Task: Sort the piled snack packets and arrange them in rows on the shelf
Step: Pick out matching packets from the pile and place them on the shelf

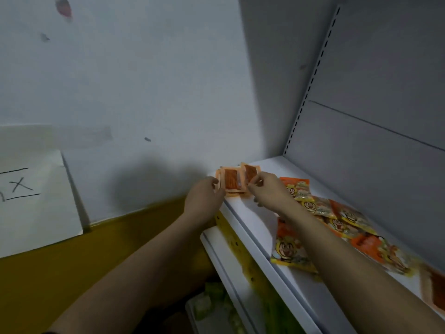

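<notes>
My left hand (204,196) and right hand (267,191) pinch the small orange packets (232,180) at the shelf's (255,213) far-left corner, up at 12 o'clock. The piled snack packets (337,220) lie on the shelf at 3 o'clock, partly under my right forearm.

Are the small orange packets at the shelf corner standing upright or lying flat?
Upright, it seems: the small orange packets show their faces to the camera, left hand and right hand pinching their sides on the shelf.
</notes>
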`<state>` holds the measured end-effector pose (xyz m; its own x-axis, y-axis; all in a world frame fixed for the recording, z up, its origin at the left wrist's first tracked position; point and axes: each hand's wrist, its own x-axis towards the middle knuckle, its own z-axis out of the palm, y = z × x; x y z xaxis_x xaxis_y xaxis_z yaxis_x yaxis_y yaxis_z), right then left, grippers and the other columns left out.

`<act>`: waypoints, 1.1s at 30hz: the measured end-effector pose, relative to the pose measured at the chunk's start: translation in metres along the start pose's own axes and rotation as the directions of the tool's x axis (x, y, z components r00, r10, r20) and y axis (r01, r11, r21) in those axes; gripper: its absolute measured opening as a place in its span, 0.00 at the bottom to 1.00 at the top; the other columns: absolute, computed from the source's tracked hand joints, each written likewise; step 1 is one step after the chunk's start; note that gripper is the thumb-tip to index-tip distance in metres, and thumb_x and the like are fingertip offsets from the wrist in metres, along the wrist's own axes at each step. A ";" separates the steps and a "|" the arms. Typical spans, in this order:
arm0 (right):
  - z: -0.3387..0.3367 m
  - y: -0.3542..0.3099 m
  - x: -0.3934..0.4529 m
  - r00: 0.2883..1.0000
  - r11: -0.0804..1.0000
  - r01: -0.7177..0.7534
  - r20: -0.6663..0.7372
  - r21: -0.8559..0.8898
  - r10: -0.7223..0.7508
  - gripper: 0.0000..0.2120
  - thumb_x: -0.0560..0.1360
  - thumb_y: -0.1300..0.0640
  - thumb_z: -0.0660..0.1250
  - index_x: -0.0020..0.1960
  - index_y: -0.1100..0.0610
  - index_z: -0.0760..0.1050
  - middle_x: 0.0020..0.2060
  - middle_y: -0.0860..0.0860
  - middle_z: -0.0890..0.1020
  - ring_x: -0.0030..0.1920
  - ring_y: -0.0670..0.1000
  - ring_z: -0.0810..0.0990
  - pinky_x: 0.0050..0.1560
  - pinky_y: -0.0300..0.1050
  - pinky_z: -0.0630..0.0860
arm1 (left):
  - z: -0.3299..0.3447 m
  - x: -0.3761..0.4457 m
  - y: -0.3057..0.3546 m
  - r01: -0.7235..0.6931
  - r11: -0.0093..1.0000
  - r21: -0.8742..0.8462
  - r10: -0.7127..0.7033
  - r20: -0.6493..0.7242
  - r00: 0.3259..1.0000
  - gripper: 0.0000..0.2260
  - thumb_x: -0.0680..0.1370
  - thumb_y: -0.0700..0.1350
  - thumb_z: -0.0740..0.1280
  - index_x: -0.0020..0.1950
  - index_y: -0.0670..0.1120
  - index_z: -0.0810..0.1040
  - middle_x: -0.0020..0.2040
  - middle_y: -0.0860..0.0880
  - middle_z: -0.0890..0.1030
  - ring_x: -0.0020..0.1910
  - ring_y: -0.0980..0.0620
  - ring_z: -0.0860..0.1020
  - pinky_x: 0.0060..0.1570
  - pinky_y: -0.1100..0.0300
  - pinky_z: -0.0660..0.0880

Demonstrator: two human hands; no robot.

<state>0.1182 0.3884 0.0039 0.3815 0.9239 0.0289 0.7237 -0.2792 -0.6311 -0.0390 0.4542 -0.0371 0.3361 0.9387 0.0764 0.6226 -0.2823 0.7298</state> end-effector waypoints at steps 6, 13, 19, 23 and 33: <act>0.007 0.011 0.059 0.993 0.990 -0.115 0.042 0.085 0.111 0.12 0.77 0.59 0.62 0.45 0.67 0.78 0.40 0.61 0.84 0.42 0.60 0.83 0.50 0.59 0.81 | 0.023 0.060 -0.008 0.129 0.987 -0.094 -0.117 0.118 0.986 0.12 0.79 0.58 0.67 0.44 0.51 0.80 0.48 0.47 0.85 0.49 0.46 0.83 0.54 0.47 0.80; -0.005 0.027 0.098 0.976 0.974 -0.201 0.064 -0.101 0.208 0.08 0.77 0.58 0.63 0.39 0.58 0.72 0.37 0.57 0.79 0.44 0.58 0.77 0.34 0.43 0.70 | 0.031 0.077 -0.001 0.322 0.900 -0.295 -0.301 0.116 0.947 0.12 0.74 0.46 0.77 0.51 0.41 0.80 0.45 0.43 0.84 0.44 0.46 0.83 0.52 0.47 0.81; 0.011 0.045 0.114 0.984 0.975 -0.163 0.046 -0.149 0.171 0.20 0.75 0.52 0.69 0.59 0.64 0.71 0.56 0.60 0.76 0.60 0.62 0.74 0.49 0.46 0.67 | 0.032 0.086 0.009 0.304 0.924 -0.230 -0.291 0.092 0.952 0.07 0.78 0.41 0.70 0.42 0.47 0.76 0.37 0.52 0.75 0.34 0.59 0.73 0.23 0.71 0.67; 0.002 0.058 0.115 0.979 0.979 -0.191 0.054 -0.068 0.195 0.17 0.76 0.56 0.70 0.34 0.56 0.65 0.32 0.48 0.69 0.36 0.50 0.73 0.30 0.39 0.61 | 0.030 0.095 0.008 0.259 0.951 -0.171 -0.252 0.060 0.966 0.07 0.78 0.41 0.69 0.42 0.49 0.74 0.44 0.46 0.80 0.37 0.53 0.77 0.31 0.63 0.70; -0.007 0.058 0.107 0.940 0.934 -0.341 -0.062 -0.105 0.336 0.25 0.80 0.44 0.63 0.65 0.64 0.69 0.62 0.60 0.76 0.62 0.60 0.75 0.51 0.47 0.70 | 0.015 0.122 0.023 0.213 0.873 -0.438 -0.145 0.183 0.972 0.09 0.82 0.36 0.62 0.44 0.46 0.73 0.44 0.44 0.77 0.39 0.50 0.78 0.33 0.63 0.79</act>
<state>0.2056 0.4695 -0.0244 0.6374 0.7583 -0.1368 0.6066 -0.6033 -0.5177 0.0265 0.5593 -0.0211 0.3657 0.9175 -0.1561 0.3061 0.0399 0.9512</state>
